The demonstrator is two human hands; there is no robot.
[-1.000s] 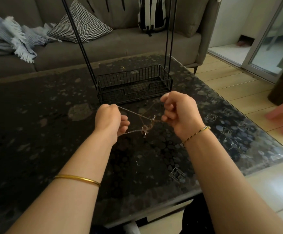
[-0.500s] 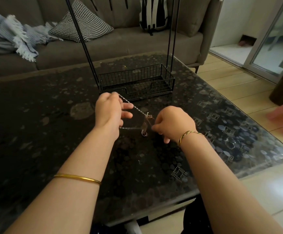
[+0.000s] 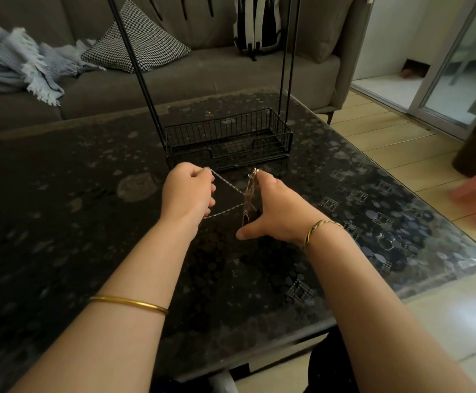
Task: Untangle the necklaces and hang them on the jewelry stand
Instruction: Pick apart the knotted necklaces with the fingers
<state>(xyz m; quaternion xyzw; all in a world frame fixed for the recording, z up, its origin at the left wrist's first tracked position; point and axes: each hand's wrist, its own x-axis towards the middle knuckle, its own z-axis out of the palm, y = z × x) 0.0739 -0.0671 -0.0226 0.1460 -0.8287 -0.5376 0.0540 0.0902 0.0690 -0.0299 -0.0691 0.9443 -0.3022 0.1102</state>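
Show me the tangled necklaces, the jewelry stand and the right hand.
necklaces (image 3: 248, 195): head view, on the knotted bunch.
jewelry stand (image 3: 272, 147): head view, front wall of its wire basket.
right hand (image 3: 273, 208): head view, back of the hand.

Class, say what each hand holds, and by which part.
The left hand grips the necklaces by two silver chain strands; the right hand holds their tangled bunch at its top end.
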